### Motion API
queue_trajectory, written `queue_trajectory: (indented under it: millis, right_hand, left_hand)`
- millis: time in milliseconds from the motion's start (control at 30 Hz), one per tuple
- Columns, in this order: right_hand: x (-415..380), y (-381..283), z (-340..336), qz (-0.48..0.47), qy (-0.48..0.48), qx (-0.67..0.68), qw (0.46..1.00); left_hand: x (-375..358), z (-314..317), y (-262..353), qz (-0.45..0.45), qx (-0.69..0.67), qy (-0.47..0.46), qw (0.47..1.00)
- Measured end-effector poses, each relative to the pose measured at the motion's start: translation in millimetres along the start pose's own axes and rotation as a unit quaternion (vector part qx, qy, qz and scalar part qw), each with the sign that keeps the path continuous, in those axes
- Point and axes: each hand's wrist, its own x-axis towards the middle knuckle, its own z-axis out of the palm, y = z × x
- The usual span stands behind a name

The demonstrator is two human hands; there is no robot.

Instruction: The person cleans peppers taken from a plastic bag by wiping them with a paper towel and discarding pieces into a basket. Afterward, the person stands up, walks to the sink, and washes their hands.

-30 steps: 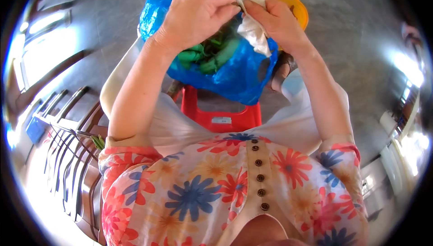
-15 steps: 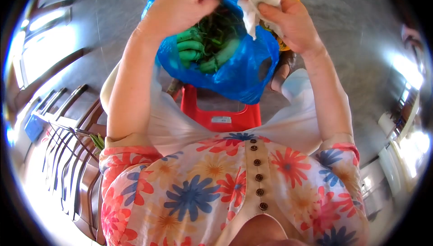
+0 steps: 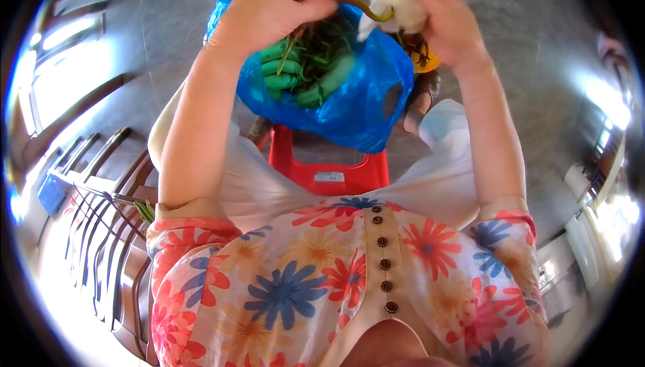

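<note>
My left hand (image 3: 275, 11) pinches one end of a long brown plant stem (image 3: 353, 3) that curves to a green tip. In my right hand (image 3: 450, 24) is a crumpled white cloth (image 3: 396, 1), which the green tip overlaps in this view. Below the hands, a blue plastic bag (image 3: 369, 108) gapes wide. Inside it lie pale green long vegetables (image 3: 281, 70) and a heap of dark thin stems (image 3: 322, 43). Beside the bag, partly behind my right hand, a yellow container (image 3: 426, 62) holds more dark stems.
A red plastic stool (image 3: 329, 177) stands right under the bag, between my knees. Wooden chairs (image 3: 111, 158) line the left side, with some green pods (image 3: 145, 211) near my left elbow. Grey floor (image 3: 181, 37) surrounds the bag.
My right hand and the white cloth have shifted outward, off the stem's middle, and the stem's green tip now shows. My left hand has barely moved.
</note>
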Motion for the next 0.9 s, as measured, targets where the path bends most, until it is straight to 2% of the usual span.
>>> queue_trajectory:
  millis: [33, 133, 167, 200, 300, 367, 467, 533, 633, 733, 833, 900]
  right_hand:
    - [7.7, 0.5, -6.3, 0.002, 0.016, 0.068, 0.998]
    - [1.6, -15.5, 2.0, -0.017, -0.014, 0.128, 0.991]
    - [2.7, -9.0, -2.9, -0.005, -0.019, 0.110, 0.994]
    - [0.5, -8.7, 0.4, -0.009, -0.032, 0.117, 0.993]
    - [-6.5, -1.1, 15.3, -0.044, -0.074, 0.118, 0.989]
    - [-4.9, 7.7, 25.2, -0.101, -0.074, 0.033, 0.992]
    - [-9.6, 4.2, 37.4, -0.149, -0.015, -0.094, 0.984]
    - [-4.5, 3.3, 34.7, -0.164, 0.007, -0.147, 0.975]
    - [-16.3, -11.6, 43.1, -0.237, 0.097, -0.327, 0.909]
    - [-14.4, -6.6, 40.2, -0.272, 0.146, -0.368, 0.877]
    - [-14.2, -6.9, 38.6, -0.205, 0.146, -0.332, 0.909]
    - [-10.6, -6.9, 34.6, -0.195, 0.071, -0.279, 0.938]
  left_hand:
    - [0.2, -1.6, 1.4, -0.008, -0.012, 0.002, 1.000]
    - [-1.1, 0.2, 8.0, -0.032, -0.066, 0.017, 0.997]
    - [-0.7, 1.4, 10.5, -0.039, -0.087, 0.025, 0.995]
    - [1.2, 3.5, 9.2, -0.043, -0.164, 0.026, 0.985]
    - [6.2, 19.7, 5.9, -0.074, -0.370, 0.028, 0.925]
    - [3.5, 39.2, 12.9, -0.125, -0.476, 0.034, 0.870]
    - [-1.6, 47.9, 15.2, -0.128, -0.494, -0.083, 0.856]
    - [-2.1, 50.5, 18.2, -0.133, -0.521, -0.109, 0.836]
    - [-2.1, 54.1, 12.3, -0.130, -0.547, -0.146, 0.814]
    - [-3.6, 54.4, 15.2, -0.144, -0.535, -0.139, 0.821]
    - [-3.4, 51.9, 14.8, -0.132, -0.519, -0.132, 0.834]
    - [-1.6, 48.7, 10.5, -0.113, -0.502, -0.123, 0.848]
